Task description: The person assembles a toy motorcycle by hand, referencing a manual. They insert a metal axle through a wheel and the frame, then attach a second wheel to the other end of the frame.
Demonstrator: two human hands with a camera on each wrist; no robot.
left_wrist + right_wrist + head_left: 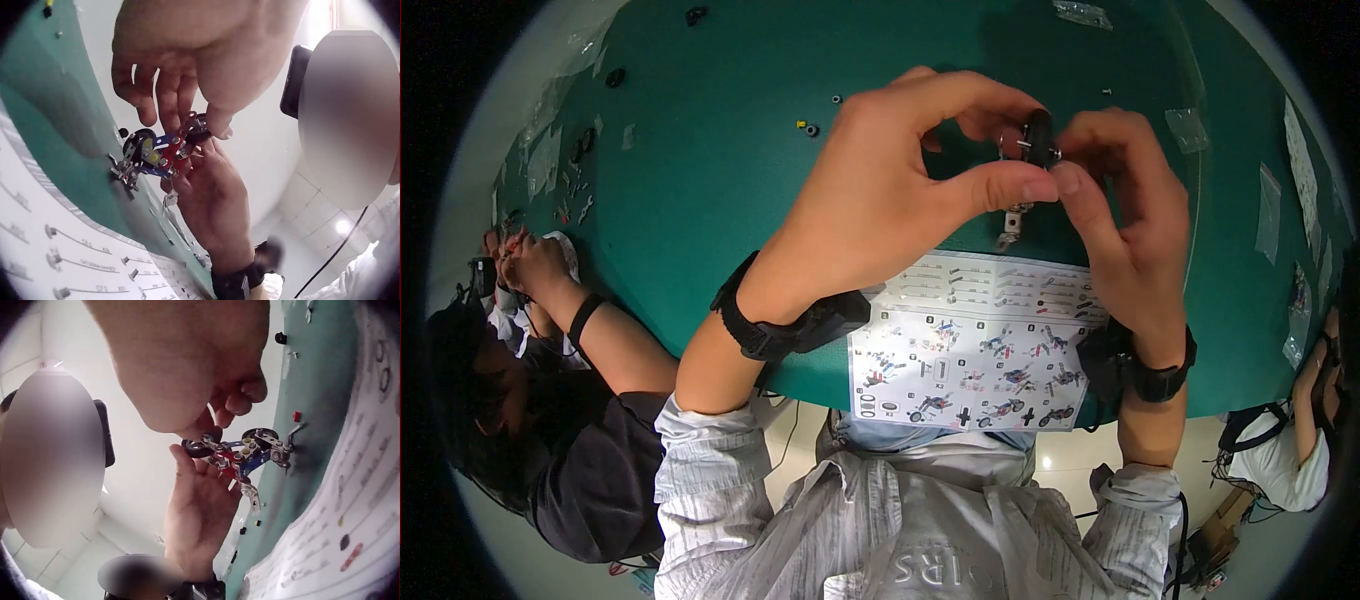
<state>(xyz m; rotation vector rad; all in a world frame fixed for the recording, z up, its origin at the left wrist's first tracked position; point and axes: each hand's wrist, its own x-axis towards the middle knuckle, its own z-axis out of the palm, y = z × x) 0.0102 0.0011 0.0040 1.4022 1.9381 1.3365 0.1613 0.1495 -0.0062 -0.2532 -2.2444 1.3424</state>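
Note:
Both hands hold a small model motorcycle [167, 153] of metal strips, coloured red, blue and yellow, with black wheels. In the head view its black wheel [1038, 140] stands upright between the fingertips, a silver bolt through it. The left hand [865, 195] pinches that wheel between thumb and index finger. From the other side, the right hand [1145, 205] has its thumb and index fingertips at the bolt end beside the wheel. The right wrist view shows the second wheel [259, 436] pointing towards the table, away from the fingers. Fingers hide part of the model.
A printed instruction sheet [970, 345] lies at the near table edge below the hands. Small loose parts [808, 128] sit on the green table [750, 60], with plastic bags [1268, 212] on the right. Another person's hand [540, 262] is at the left.

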